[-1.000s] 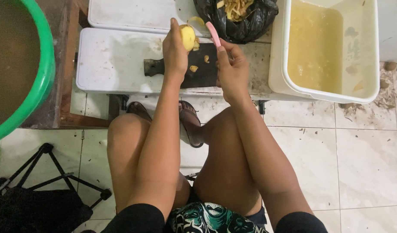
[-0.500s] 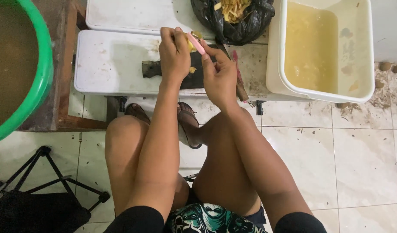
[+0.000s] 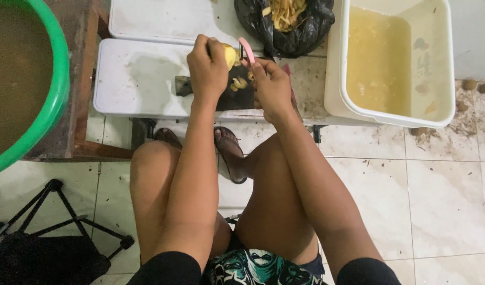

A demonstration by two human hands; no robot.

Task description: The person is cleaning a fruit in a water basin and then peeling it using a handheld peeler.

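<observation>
Small peeled potato (image 3: 230, 54) pinched in left hand (image 3: 206, 68); pink peeler (image 3: 246, 50) gripped by right hand (image 3: 271, 84). Judged light, firm, wet-slippery; best held at ends.

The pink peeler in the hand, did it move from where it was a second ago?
Yes. The pink plastic peeler in the right hand has shifted slightly right and towards the black plastic bag of peelings, away from the yellow peeled potato.

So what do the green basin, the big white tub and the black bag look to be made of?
Green basin: likely moulded plastic, with a smooth, uniformly coloured rolled rim. White tub: likely plastic too, with thin, slightly glossy walls and rounded corners, stained inside by yellowish liquid. Black bag: thin plastic film, crinkled and shiny, slumped around the peelings.
</observation>
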